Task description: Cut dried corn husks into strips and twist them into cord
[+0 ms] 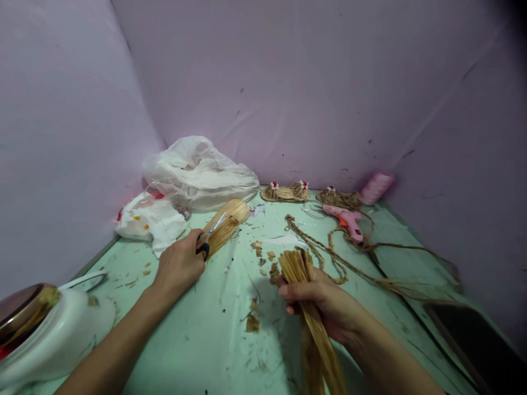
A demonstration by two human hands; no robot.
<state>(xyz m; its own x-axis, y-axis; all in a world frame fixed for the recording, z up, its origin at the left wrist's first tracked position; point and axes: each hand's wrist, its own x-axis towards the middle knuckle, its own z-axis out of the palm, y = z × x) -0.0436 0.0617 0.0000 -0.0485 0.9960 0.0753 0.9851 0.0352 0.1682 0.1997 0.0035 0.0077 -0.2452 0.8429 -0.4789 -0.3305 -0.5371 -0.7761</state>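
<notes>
My left hand (pixel 183 260) is closed at the black handles of a pair of scissors (pixel 211 233), whose blades rest over a flat, sole-shaped piece of pale dried fibre (pixel 234 213). In my right hand (pixel 325 304) is a bundle of dried fibre strips (pixel 297 266), gripped between thumb and fingers. The strips' cut-looking ends point away from me, and their long tails hang toward the table's near edge. Small brown scraps (pixel 252 323) lie on the pale green table (pixel 197 329) between both hands.
A pink glue gun (pixel 348 219), braided cord (pixel 317 238) and pink thread spool (pixel 375 188) lie at the right. Small woven slippers (pixel 286 192) line the back wall. Plastic bags (pixel 197 173) stand back left, a white pot (pixel 74 329) near left, a dark flat object (pixel 473 340) near right.
</notes>
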